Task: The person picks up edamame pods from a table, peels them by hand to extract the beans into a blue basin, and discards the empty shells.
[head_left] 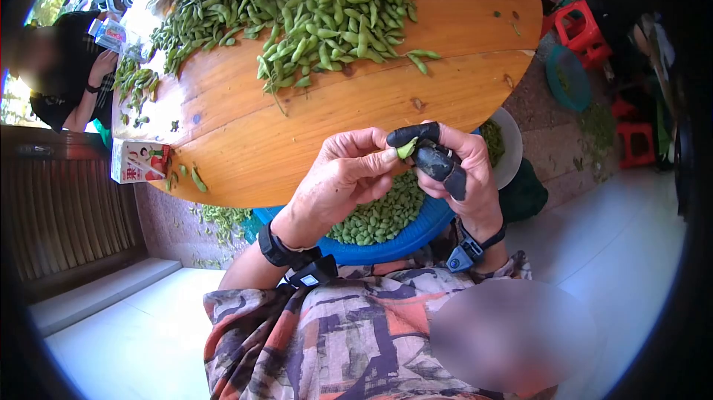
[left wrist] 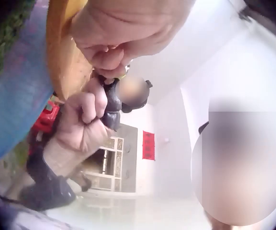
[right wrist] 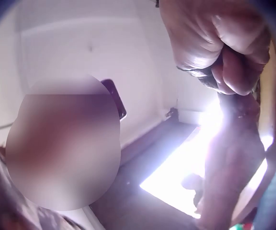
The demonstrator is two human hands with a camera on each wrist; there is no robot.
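Observation:
In the head view a green pod (head_left: 407,148) is pinched between the thumb and fingers of my left hand (head_left: 338,177), its far end against the black-covered fingers of my right hand (head_left: 464,173). My right thumb and a finger wear black covers and curl round that end. The left wrist view shows both hands meeting, left hand (left wrist: 128,28) above right hand (left wrist: 83,117). In the right wrist view my right hand (right wrist: 214,43) hides the pod. Below both hands, shelled green beans (head_left: 371,218) fill a blue basin (head_left: 356,253).
A heap of pods (head_left: 327,21) covers the far part of the round wooden table (head_left: 356,103). A juice carton (head_left: 140,161) stands at its left edge, near a bottle (head_left: 111,34). At right are a pale bowl (head_left: 511,149), a green basin (head_left: 567,77) and red stools (head_left: 583,28). Another person (head_left: 74,77) sits at left.

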